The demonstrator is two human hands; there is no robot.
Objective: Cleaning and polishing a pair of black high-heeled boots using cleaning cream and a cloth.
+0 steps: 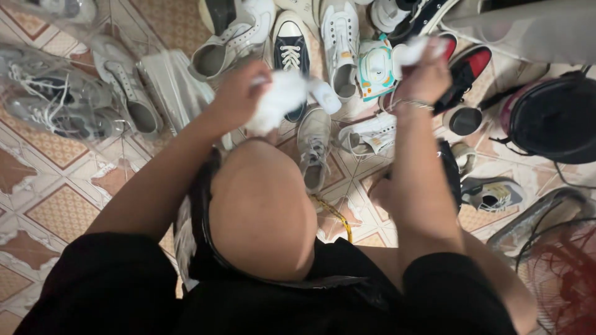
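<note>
The floor (56,205) is tiled in a patterned orange-and-white design, crowded with sneakers — white ones, a navy high-top (290,46), a grey pair inside a clear bag (49,93). A dark round appliance (552,118) and a fan's wire grille (559,267) sit at the right. The left hand (239,93) is closed around a white cloth (279,99), blurred, held above the shoes. The right hand (425,77) is curled shut on another white wad (413,49) — what it is, I cannot tell. A bracelet (410,105) circles that wrist.
</note>
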